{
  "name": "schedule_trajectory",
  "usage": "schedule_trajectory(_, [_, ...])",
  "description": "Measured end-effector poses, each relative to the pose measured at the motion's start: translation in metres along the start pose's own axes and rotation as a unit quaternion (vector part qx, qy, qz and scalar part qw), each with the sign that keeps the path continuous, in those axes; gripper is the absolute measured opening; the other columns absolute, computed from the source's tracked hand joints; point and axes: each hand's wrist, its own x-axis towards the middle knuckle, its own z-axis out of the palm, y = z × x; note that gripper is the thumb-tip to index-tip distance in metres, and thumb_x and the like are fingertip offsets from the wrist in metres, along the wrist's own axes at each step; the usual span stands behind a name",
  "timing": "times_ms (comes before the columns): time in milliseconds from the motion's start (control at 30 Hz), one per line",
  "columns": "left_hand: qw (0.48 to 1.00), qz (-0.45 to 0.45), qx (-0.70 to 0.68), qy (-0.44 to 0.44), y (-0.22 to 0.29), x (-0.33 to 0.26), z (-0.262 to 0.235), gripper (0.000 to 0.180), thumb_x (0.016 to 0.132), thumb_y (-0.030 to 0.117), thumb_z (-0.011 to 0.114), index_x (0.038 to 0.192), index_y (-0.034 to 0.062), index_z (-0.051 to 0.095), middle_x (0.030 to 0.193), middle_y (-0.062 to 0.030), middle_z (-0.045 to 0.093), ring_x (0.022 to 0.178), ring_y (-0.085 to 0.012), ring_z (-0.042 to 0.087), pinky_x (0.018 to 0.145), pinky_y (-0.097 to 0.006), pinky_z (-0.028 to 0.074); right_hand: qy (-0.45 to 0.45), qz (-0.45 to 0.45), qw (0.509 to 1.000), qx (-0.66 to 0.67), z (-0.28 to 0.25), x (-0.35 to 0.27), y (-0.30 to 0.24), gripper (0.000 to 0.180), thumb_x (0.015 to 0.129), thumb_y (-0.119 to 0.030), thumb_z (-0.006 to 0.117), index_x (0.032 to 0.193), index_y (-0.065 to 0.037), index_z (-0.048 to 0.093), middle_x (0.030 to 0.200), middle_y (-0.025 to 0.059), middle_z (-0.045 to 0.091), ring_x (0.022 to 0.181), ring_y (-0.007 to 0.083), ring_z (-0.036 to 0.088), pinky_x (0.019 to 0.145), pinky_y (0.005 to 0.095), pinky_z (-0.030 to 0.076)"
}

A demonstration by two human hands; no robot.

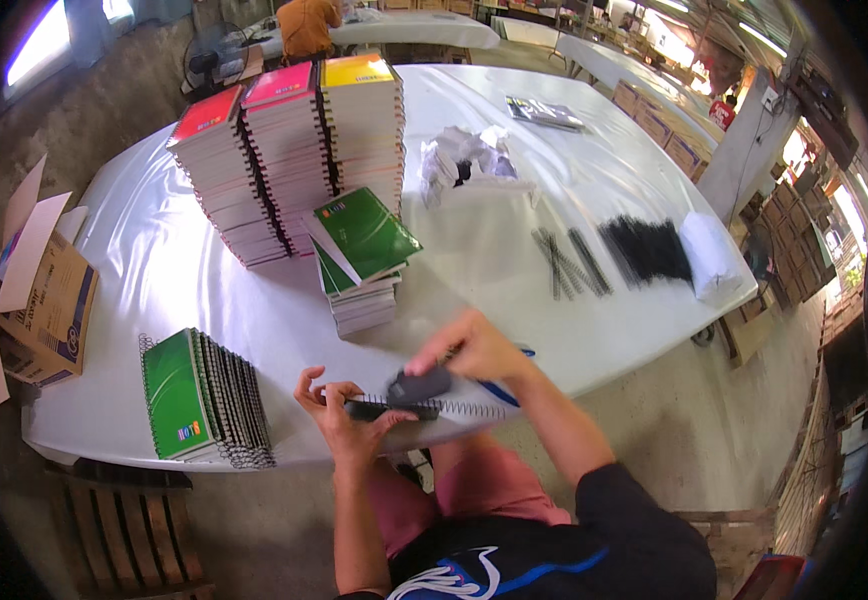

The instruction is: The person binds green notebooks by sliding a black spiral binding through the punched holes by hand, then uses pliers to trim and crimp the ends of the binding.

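Note:
At the table's near edge, my left hand grips a notebook seen nearly edge-on, thumb on the near side and fingers beyond. A dark spiral coil runs along its spine and sticks out to the right. My right hand is closed over a dark grey, rounded object, pressed against the coil's row; blur hides what kind it is. Beside my right wrist lies something with a blue curved edge, partly covered by my forearm.
Coil-bound green notebooks stand stacked at the near left. Loose green-covered books sit before tall red, pink and yellow notebook stacks. Black coils, a white roll and crumpled plastic lie right. An open carton stands left.

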Motion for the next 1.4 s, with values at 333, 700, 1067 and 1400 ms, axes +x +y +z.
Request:
schedule_trajectory(333, [0.980,-0.120,-0.158,-0.009,-0.017,0.001,0.003,0.083,0.033,0.035,0.093,0.086,0.0064,0.037,0.096,-0.0123,0.038,0.094,-0.0268,0.043,0.078,-0.034,0.039,-0.061,0.039,0.993,-0.089,0.018,0.019,-0.006,0.026,0.066,0.006,0.064,0.089,0.000,0.073,0.088,0.0129,0.071,0.086,0.0153,0.067,0.080,0.0276,0.051])
schedule_trajectory(700, [0.976,-0.098,-0.195,-0.013,-0.012,0.003,0.009,0.089,0.038,0.030,0.095,0.098,0.0064,0.035,0.086,-0.0055,0.039,0.075,-0.0190,0.042,0.069,-0.029,0.041,0.179,-0.042,0.971,0.155,0.022,0.001,-0.018,0.034,0.065,0.005,0.073,0.099,0.004,0.066,0.088,0.0064,0.066,0.078,0.0110,0.063,0.071,0.0265,0.052])
schedule_trajectory(1067, [0.999,0.003,-0.027,-0.044,-0.011,-0.007,0.010,0.066,0.059,0.017,0.087,0.107,0.0039,0.044,0.096,-0.0168,0.043,0.088,-0.0326,0.045,0.075,-0.042,0.044,0.213,-0.045,0.928,-0.301,0.105,-0.038,-0.007,0.026,0.072,-0.010,0.076,0.095,-0.002,0.066,0.072,0.0075,0.058,0.057,0.0109,0.058,0.051,0.0241,0.048])
schedule_trajectory(1400, [0.928,-0.098,-0.327,-0.148,-0.017,-0.001,-0.012,0.068,0.057,0.018,0.090,0.100,0.0081,0.038,0.090,-0.0051,0.041,0.084,-0.0170,0.043,0.074,-0.029,0.040,0.247,-0.045,0.967,0.048,0.040,-0.054,-0.060,0.022,0.074,0.003,0.069,0.095,0.002,0.065,0.096,0.0149,0.067,0.095,0.0203,0.064,0.084,0.0316,0.050])
